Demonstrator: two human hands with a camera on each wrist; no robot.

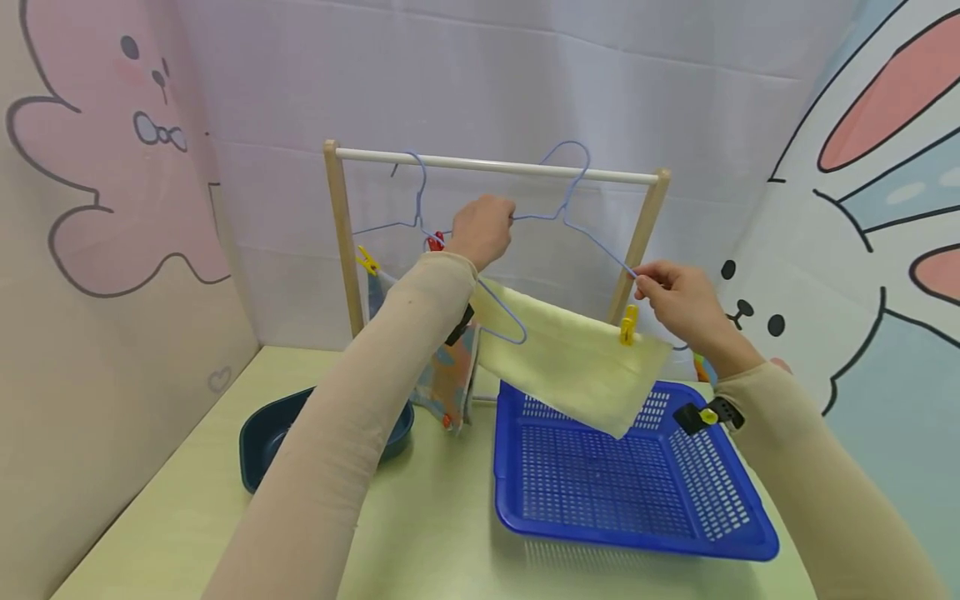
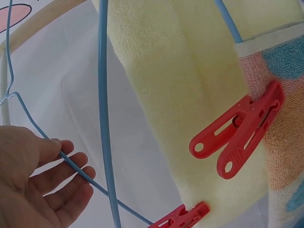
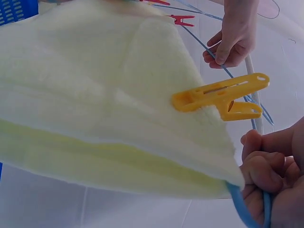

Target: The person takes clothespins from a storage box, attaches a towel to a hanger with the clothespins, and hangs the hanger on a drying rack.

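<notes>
A blue wire hanger (image 1: 540, 217) hooks over the rod and bears a folded pale yellow towel (image 1: 562, 350). My left hand (image 1: 483, 229) pinches the hanger's left shoulder between thumb and fingers. On the other side, my right hand (image 1: 678, 304) grips the right end, its fingers curled round the wire. A yellow clothespin (image 1: 628, 325) clips the towel close to the right hand; a red clothespin (image 2: 190, 216) is on its far side. Left of it hangs a second hanger (image 1: 420, 196) with a multicoloured towel (image 1: 444, 375), partly behind my left arm, bearing another red clothespin (image 2: 237, 128).
The wooden rack (image 1: 495, 167) with its white rod stands at the back of the table. Below the yellow towel sits a blue perforated basket (image 1: 637, 546). A dark basin (image 1: 258, 450) stands at left, partly hidden by my left arm. Printed curtains enclose the table.
</notes>
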